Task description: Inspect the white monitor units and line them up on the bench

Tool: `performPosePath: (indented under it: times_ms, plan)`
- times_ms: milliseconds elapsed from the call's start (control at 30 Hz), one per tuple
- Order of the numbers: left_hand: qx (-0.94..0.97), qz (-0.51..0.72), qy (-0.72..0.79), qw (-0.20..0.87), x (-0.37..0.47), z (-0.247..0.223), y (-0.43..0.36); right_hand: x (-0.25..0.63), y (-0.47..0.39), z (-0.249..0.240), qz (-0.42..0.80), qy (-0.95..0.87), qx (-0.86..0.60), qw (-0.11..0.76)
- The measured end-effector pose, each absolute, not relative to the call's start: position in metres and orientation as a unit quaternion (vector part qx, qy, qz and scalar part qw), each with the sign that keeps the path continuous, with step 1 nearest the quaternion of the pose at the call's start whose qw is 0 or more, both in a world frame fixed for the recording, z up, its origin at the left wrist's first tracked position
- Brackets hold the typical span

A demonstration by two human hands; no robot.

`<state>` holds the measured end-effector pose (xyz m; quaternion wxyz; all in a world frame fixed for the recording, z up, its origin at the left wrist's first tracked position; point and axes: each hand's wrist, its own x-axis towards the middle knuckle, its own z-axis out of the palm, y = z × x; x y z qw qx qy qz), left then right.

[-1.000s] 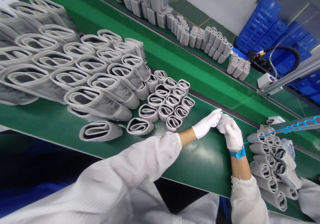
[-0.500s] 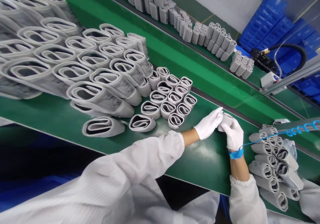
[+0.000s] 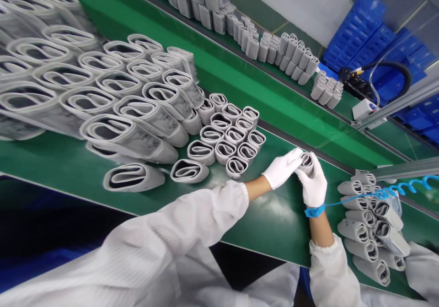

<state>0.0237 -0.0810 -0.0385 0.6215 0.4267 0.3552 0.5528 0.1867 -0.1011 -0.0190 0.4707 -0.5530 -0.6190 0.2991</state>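
Note:
A small rolled grey cuff (image 3: 305,162), its spiral end facing up, is held between my two white-gloved hands above the green work surface. My right hand (image 3: 314,184) is closed around it, thumb on the near side and fingers on the far side. A blue wrist strap circles that wrist. From the left, my left hand (image 3: 283,168) presses its closed fingers against the roll's side. To the left of my hands stand several small rolled cuffs (image 3: 225,152) in a close group, coiled ends up.
Larger rolled cuffs (image 3: 99,99) are stacked at left. More rolls (image 3: 360,224) lie piled at right beside another person's sleeve (image 3: 423,266). A blue coiled cord (image 3: 391,190) runs to my right wrist. Beyond the green divider are more rolls (image 3: 291,55) and blue crates (image 3: 356,28).
The held roll has turned so that its coiled end now faces up toward me. My left fingers have come against its side. The whole view has shifted slightly.

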Motion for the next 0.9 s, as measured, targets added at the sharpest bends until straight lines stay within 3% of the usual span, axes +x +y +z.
performPosePath:
  times_ms: [433,667,900]
  plan:
    - [0.488,0.502,0.339,0.628,0.021,-0.040,-0.072,0.192,-0.103,-0.001,0.252,-0.720,-0.492,0.419]
    - [0.535,0.474,0.423,0.556,0.021,-0.034,-0.074,0.193,-0.102,-0.005,0.257,-0.745,-0.469,0.398]
    - [0.496,0.504,0.397,0.585,0.021,-0.036,-0.077,0.202,-0.107,0.006,0.395,-0.703,-0.416,0.420]
